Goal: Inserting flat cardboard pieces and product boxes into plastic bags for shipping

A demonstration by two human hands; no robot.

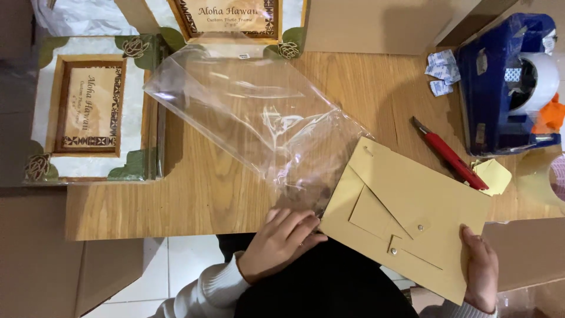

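Frame back (412, 203) (tan, stand side up) is gripped at its lower edge by rt hand (481, 268); clear bag (259, 118) mouth is pinched shut-fingered by lt hand (279, 242) on wooden table (194, 194)

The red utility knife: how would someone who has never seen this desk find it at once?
Start at the big blue tape dispenser on the right of the wooden table. Just left of its base lies the red utility knife, slanting down toward a tan frame backing board. It is the only slim red thing there.
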